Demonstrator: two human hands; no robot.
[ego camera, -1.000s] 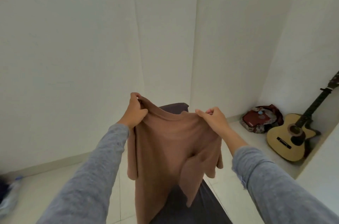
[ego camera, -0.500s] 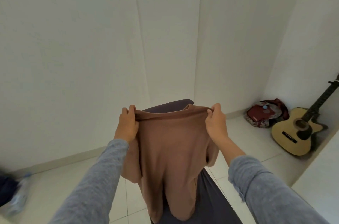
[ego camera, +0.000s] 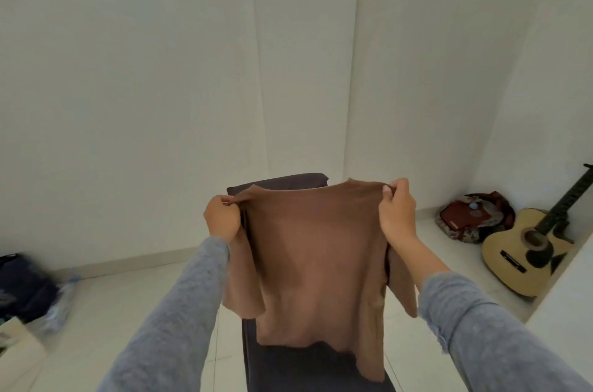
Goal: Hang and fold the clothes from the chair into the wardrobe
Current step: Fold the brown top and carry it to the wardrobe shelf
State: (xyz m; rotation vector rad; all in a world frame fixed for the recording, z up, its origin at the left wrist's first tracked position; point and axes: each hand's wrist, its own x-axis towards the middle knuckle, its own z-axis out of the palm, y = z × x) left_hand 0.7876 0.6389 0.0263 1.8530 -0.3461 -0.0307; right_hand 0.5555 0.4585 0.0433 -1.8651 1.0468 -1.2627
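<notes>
A brown short-sleeved shirt hangs spread out in front of me at chest height. My left hand grips its top left corner and my right hand grips its top right corner, so the top edge is stretched flat between them. Both sleeves dangle at the sides. Behind and below the shirt stands the chair, draped in a dark cloth; only its top edge and its lower part show. The wardrobe is out of view.
White walls close in ahead and to both sides. An acoustic guitar leans in the right corner beside a red patterned bag. At the left edge lie a dark bundle and a plastic bottle on the tiled floor.
My hands have moved apart and slid to the shirt's shoulders, pulling it from a bunched hang into a flat spread. My view has swung slightly left and lifted.
</notes>
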